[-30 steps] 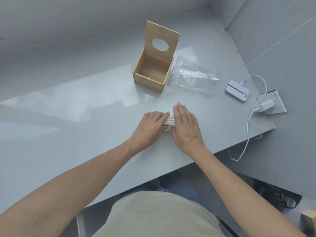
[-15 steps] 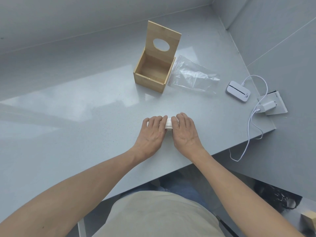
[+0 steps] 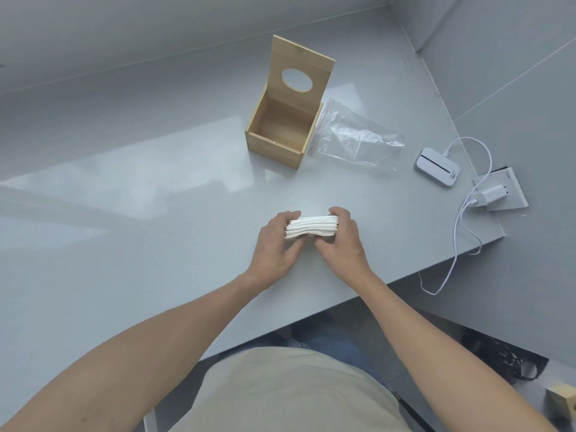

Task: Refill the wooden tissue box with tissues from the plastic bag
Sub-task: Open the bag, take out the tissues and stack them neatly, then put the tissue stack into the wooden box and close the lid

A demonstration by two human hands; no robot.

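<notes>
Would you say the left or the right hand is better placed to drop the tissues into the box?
Slightly the left hand: both grip the tissues, but the open box stands ahead on its side; the right hand must cross over.

At the frame's centre, the left hand and right hand grip a white folded tissue stack between them; above it stands the open, empty wooden tissue box.

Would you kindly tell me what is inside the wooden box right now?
Nothing shows inside the box: bare wood walls and floor, lid up. The near wall hides the front strip of the floor.
</notes>
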